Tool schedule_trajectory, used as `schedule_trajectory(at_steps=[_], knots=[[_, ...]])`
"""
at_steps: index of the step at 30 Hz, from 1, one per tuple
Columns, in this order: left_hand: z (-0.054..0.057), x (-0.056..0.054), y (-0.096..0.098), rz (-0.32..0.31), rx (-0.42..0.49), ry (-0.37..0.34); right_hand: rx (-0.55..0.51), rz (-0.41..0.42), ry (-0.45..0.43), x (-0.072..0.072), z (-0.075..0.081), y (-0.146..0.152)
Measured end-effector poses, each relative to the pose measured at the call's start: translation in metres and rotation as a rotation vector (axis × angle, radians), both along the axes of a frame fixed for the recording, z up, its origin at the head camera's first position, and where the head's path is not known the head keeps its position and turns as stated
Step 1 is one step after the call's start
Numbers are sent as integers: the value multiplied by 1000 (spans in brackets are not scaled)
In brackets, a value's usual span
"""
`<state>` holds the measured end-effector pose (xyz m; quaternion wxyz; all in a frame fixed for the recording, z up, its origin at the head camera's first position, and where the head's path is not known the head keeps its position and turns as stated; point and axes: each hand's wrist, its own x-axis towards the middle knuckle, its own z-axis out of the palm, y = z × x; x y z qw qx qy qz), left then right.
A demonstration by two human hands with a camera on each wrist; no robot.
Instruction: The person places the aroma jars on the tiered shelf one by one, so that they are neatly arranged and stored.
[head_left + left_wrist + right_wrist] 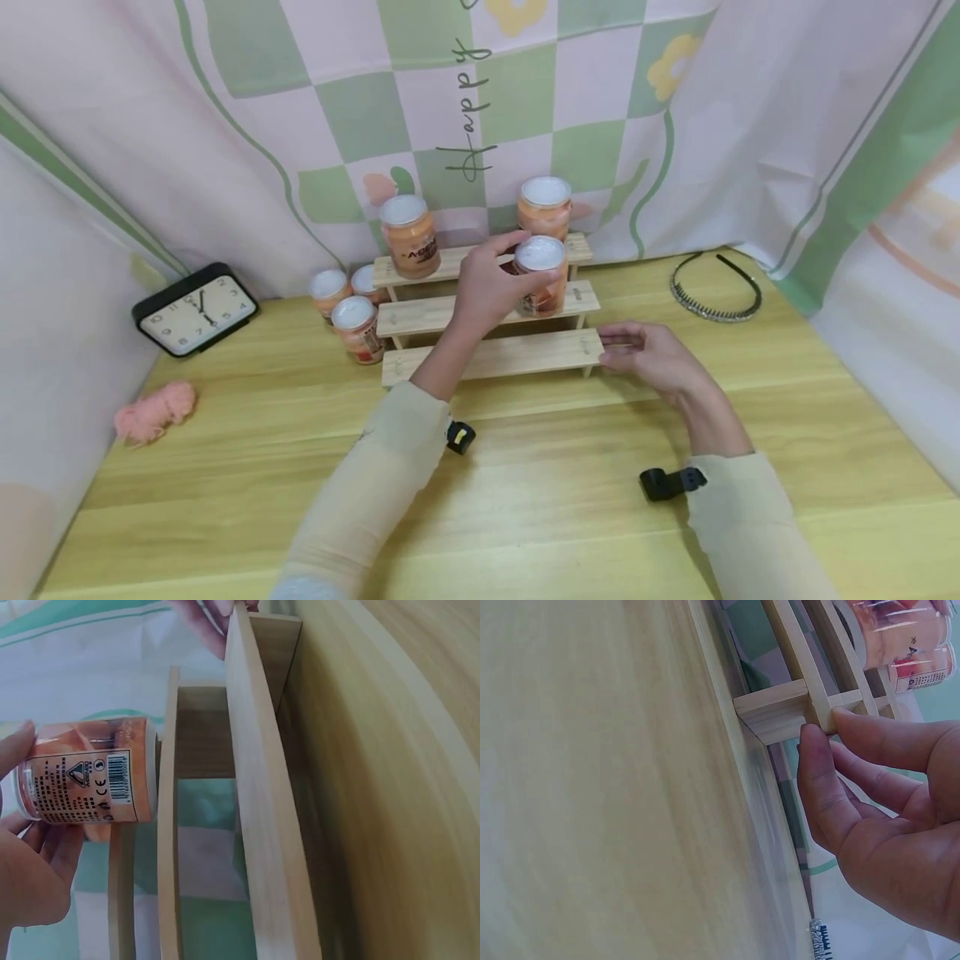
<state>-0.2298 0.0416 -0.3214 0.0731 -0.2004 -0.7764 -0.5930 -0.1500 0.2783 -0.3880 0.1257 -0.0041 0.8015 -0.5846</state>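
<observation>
A three-step wooden display stand [495,357] stands on the table against the curtain. My left hand [483,287] grips a peach-coloured jar [542,279] with a white top, fingers and thumb around its sides. Its base is right at the middle step's right end, and its printed label and barcode face the left wrist view. At the lowest step's right end, my right hand [648,358] pinches the board's corner [819,712] between thumb and fingers. Two similar jars sit on the top step, one at the left [410,237] and one at the right [545,207].
Three more jars [358,329] cluster on the table left of the stand. A black-framed clock [197,310] and a pink yarn skein [155,412] lie farther left. To the right lies a dark toothed headband [716,312]. A checkered curtain [442,108] hangs behind.
</observation>
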Motion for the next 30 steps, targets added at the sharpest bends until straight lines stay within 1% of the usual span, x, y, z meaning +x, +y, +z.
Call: schedule_trajectory(at_steps=[4,9,13,19,24,27,30], knots=[[-2,1,6,15,-24,25,6,-2,0,0,1,-1],[-2,3,10,33,-49,76,13,-2,-1,-1,1,-1],[-4,2,12,24,-48,94,14,-1,-2,-1,0,-1],[-4,1,12,-18,-44,83,10,5,-2,-1,1,0],[-6,1,6,-55,11,50,16,4,2,-1,2,0],[-8,1,2,-60,40,44,14,5,3,-2,1,0],[-8,1,-5,-60,45,55,11,7,3,-2,0,0]])
